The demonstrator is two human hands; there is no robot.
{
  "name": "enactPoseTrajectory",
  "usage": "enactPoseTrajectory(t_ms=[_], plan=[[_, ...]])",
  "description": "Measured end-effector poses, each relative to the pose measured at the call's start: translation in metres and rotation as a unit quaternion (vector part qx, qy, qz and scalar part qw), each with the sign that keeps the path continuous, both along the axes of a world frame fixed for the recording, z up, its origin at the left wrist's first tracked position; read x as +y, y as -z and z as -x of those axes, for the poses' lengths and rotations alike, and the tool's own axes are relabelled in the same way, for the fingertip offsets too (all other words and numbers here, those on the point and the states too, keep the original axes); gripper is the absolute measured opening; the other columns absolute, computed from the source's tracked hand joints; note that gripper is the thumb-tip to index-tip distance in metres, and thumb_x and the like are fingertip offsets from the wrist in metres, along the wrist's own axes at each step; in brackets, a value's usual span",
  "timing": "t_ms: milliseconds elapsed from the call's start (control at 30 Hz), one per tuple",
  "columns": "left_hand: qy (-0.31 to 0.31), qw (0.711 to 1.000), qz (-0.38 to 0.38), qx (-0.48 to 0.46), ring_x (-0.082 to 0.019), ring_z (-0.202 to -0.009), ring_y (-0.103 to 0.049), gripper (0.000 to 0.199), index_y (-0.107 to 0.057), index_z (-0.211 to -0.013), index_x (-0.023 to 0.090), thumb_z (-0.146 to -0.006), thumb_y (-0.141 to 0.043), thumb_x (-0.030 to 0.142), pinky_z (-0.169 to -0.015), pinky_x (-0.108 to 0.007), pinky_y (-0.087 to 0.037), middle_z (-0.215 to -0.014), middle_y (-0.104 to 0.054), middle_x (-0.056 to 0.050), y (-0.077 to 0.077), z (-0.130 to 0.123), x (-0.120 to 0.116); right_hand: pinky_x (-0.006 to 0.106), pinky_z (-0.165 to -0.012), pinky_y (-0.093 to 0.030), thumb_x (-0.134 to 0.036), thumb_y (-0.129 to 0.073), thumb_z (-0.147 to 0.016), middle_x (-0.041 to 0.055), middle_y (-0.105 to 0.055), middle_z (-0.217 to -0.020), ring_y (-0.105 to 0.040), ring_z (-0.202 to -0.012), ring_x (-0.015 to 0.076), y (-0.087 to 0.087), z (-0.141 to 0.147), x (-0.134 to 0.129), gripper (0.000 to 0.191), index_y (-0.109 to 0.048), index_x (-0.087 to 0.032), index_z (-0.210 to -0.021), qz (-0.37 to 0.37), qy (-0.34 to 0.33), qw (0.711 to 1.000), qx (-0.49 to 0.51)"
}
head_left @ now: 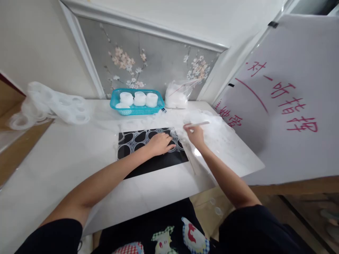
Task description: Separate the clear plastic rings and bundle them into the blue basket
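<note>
L hand (pixel 161 144) lies on the clear sheet w/ round cut-outs (pixel 132 144), which sits on the black mat (pixel 156 165) atop the white table (pixel 66 151); its fingers are loosely spread, not closed on anything I can see. R hand (pixel 195 135), just past the mat's R edge, pinches a thin pale tool (pixel 203 124) btwn thumb & fingers; can't tell what kind. Whitish scraps (pixel 222 141) are heaped beside it. Behind: blue basket (pixel 144 111) w/ 3 tall stacks of white discs (pixel 152 100), + clear bag (pixel 177 98) next to it.
</note>
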State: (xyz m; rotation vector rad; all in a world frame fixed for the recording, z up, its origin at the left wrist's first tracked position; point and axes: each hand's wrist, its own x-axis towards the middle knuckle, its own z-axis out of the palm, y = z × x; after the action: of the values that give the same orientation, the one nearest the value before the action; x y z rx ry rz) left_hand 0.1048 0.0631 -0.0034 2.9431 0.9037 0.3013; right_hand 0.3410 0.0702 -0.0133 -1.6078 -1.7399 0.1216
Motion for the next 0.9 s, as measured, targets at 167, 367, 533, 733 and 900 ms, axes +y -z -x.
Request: enactPoseTrajectory(t_ms=[167,367,533,733,900], plan=[[0.028,1.000,-0.008,0.008,-0.029,-0.129,-0.057,0.053,-0.059,-0.130,0.005,-0.096,-0.058,0.046,-0.111,-0.040,-0.042,-0.137,-0.060,-0.020,0.016,-0.020,0.000,0.032,-0.078,-0.056,-0.039,-0.054,-0.088,0.0049,-0.079,-0.086,-0.074,-0.083,0.0241,0.031,0.025,-0.023,0.033,-0.077,-0.018,-0.077,0.076,-0.033,0.992,0.095],[0.031,0.999,-0.001,0.013,-0.030,-0.134,-0.053,0.054,-0.056,-0.133,0.002,-0.100,-0.051,0.045,-0.115,-0.042,-0.037,-0.141,-0.055,-0.024,0.031,-0.017,0.003,0.030,-0.078,-0.055,-0.039,-0.057,-0.087,0.0053,-0.079,-0.089,-0.074,-0.085,0.0239,0.033,0.024,-0.019,0.032,-0.078,-0.017,-0.077,0.093,-0.024,0.987,0.128],[0.027,0.999,0.010,0.017,-0.030,-0.135,-0.052,0.052,-0.056,-0.134,0.004,-0.100,-0.051,0.044,-0.115,-0.042,-0.038,-0.142,-0.054,-0.023,0.029,-0.018,0.002,0.028,-0.079,-0.053,-0.037,-0.056,-0.087,0.0050,-0.079,-0.092,-0.074,-0.087,0.0235,0.030,0.025,-0.022,0.031,-0.077,-0.016,-0.078,0.098,-0.020,0.988,0.121],[0.032,0.999,0.023,0.021,-0.030,-0.135,-0.051,0.050,-0.056,-0.134,0.004,-0.100,-0.052,0.041,-0.117,-0.042,-0.035,-0.142,-0.054,-0.023,0.025,-0.018,0.001,0.029,-0.081,-0.051,-0.033,-0.054,-0.090,0.0068,-0.079,-0.097,-0.072,-0.089,0.0227,0.028,0.030,-0.026,0.030,-0.077,-0.016,-0.082,0.098,-0.016,0.992,0.077],[0.043,0.998,0.034,0.012,-0.031,-0.135,-0.051,0.048,-0.058,-0.130,0.005,-0.097,-0.056,0.040,-0.116,-0.041,-0.037,-0.142,-0.055,-0.022,0.020,-0.017,0.002,0.039,-0.102,-0.038,-0.021,-0.053,-0.089,0.0104,-0.078,-0.098,-0.061,-0.113,0.0277,0.027,0.042,-0.032,0.024,-0.077,-0.018,-0.093,0.072,-0.021,0.997,-0.029]])
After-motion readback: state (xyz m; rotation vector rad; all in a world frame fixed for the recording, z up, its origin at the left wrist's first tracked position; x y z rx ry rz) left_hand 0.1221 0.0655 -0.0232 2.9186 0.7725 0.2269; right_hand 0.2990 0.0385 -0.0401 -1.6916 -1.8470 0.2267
